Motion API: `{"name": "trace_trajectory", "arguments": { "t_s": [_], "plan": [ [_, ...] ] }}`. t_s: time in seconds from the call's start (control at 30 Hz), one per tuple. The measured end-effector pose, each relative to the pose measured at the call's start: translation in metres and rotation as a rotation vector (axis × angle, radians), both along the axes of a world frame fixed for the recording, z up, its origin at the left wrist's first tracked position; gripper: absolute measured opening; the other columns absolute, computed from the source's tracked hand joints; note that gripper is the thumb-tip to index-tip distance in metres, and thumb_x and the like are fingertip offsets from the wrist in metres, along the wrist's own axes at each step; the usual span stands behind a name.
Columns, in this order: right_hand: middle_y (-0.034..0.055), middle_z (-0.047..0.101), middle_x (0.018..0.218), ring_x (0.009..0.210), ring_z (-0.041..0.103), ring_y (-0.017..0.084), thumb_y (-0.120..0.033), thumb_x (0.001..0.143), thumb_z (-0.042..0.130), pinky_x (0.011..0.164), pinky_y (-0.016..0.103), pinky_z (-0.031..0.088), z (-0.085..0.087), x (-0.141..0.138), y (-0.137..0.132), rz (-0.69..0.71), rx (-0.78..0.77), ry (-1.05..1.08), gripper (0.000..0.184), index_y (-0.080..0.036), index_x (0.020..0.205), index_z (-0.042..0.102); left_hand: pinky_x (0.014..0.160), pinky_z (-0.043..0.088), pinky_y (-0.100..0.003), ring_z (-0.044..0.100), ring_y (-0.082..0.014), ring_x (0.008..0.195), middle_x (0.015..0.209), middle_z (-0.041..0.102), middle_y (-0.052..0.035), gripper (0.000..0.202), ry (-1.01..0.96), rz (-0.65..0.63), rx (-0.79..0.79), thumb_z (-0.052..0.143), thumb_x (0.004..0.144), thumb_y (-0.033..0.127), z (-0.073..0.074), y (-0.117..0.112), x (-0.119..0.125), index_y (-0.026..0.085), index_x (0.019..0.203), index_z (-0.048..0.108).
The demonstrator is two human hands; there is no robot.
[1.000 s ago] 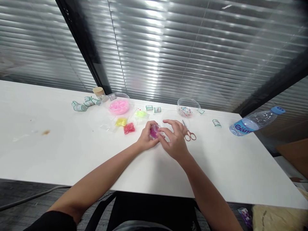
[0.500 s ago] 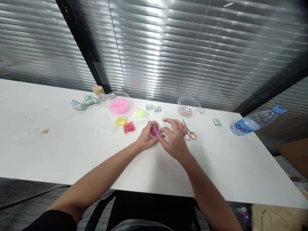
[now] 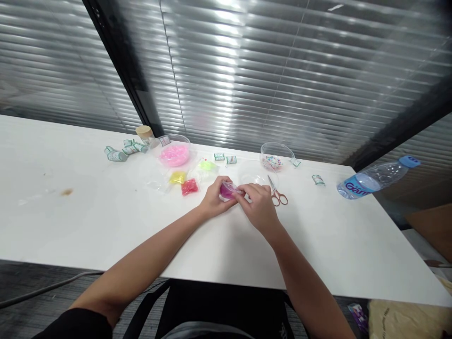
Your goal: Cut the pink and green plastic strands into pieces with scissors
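Over the middle of the table, my left hand [image 3: 213, 202] is closed around a small clear plastic bag [image 3: 226, 190] with purple contents. The fingertips of my right hand [image 3: 260, 207] pinch the bag's clear upper edge on its right side. What exactly is inside the bag is too small to make out. Just beyond my right hand lie scissors [image 3: 280, 197] with copper-coloured handles. A shallow clear round dish [image 3: 252, 168] sits behind both hands. Left of my left hand are a red packet [image 3: 189, 187] and a yellow packet [image 3: 177, 177].
A clear bowl [image 3: 175, 155] with pink material stands at the back left, near a yellow-green packet [image 3: 207, 165]. Another bowl [image 3: 278, 149] holds multicoloured beads. Several green-edged labels [image 3: 116, 155] lie about. A water bottle [image 3: 374, 180] is tilted at the right edge.
My right hand's raised fingers have come down and closed into a pinch on the bag's edge. The bag has tilted slightly; the left hand keeps its hold.
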State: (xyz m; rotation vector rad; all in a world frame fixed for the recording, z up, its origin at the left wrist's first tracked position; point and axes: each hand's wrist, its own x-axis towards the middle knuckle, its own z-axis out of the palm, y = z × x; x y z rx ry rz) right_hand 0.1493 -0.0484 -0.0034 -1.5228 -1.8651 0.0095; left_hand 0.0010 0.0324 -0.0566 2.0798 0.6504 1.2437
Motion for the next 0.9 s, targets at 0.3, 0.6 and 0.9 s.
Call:
{"name": "trace_trajectory", "arguments": {
  "t_s": [0.3,0.6,0.9],
  "plan": [
    [-0.0005,0.065,0.075,0.075,0.061,0.015,-0.023,0.085,0.065,0.074,0.03,0.036,0.004,0.009,0.001,-0.002,0.024,0.106,0.009,-0.02,0.078,0.069,0.077,0.046,-0.03,0.057,-0.0147,0.084,0.093,0.062,-0.0068,0.009,-0.109,-0.201,0.073,0.056,0.089,0.019,0.014,0.003,-0.005,0.017,0.096,0.062],
    [-0.0003,0.062,0.069,0.061,0.052,0.011,-0.018,0.079,0.067,0.058,0.026,0.04,0.003,0.01,0.002,0.08,-0.035,0.359,0.008,-0.019,0.072,0.07,0.073,0.046,-0.03,0.06,-0.016,0.081,0.084,0.065,-0.0062,0.012,-0.179,-0.252,-0.071,0.058,0.09,0.022,0.017,-0.001,-0.001,0.017,0.084,0.068],
    [-0.0008,0.059,0.07,0.06,0.048,0.011,-0.023,0.073,0.072,0.057,0.026,0.041,0.011,0.006,-0.002,0.112,-0.199,0.662,0.007,-0.02,0.08,0.071,0.07,0.048,-0.029,0.062,-0.0156,0.078,0.085,0.065,-0.0067,0.014,-0.29,-0.276,-0.163,0.059,0.089,0.028,0.023,-0.007,-0.004,0.018,0.09,0.068]
  ]
}}
